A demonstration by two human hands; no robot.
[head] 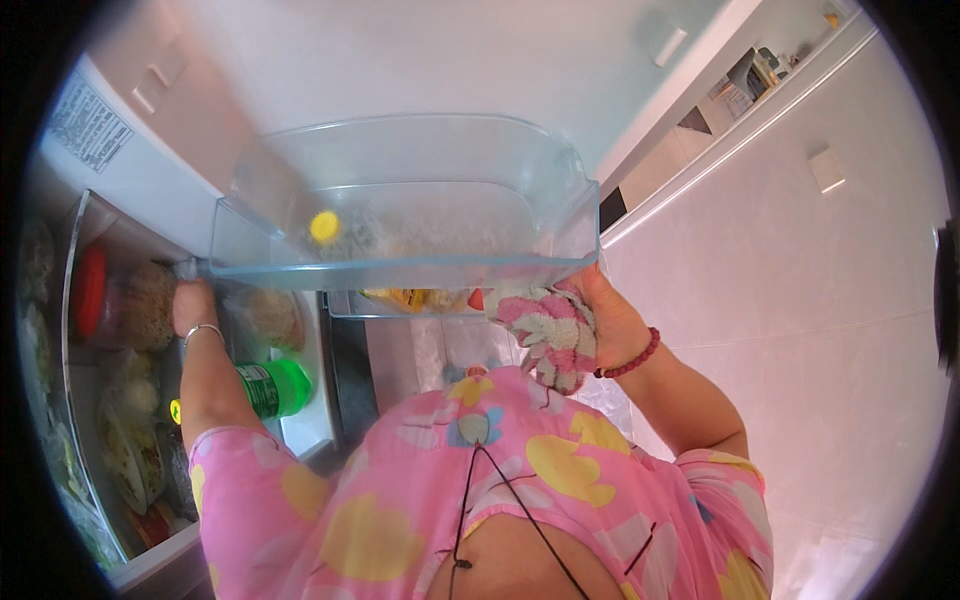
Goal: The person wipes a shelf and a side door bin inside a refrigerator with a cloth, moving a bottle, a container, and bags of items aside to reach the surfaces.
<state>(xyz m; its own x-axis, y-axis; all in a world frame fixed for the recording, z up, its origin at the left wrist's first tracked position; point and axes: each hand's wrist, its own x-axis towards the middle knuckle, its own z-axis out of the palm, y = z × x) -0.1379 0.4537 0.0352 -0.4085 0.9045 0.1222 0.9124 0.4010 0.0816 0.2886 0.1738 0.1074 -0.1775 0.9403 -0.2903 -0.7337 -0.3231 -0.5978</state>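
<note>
A pink and white striped cloth (551, 326) is bunched in my right hand (619, 322). That hand is at the right underside of a clear plastic door bin (405, 270). A round yellow cap (325, 226) appears inside the bin's outline. My left hand (195, 306) reaches into the refrigerator on the left, its fingers hidden near a plastic bag. On one side of it is a bag of brownish food (146, 307); on the other, another bagged food (274, 319). A green bottle (281, 388) with a yellow cap lies beside my left forearm.
A lower door bin (412, 311) holds yellow packets. Inside the refrigerator, a glass shelf edge (69, 315), a red lid (90, 291) and a plate of food (131, 457) are close to the left arm. The opened door's inner panel (450, 60) rises ahead.
</note>
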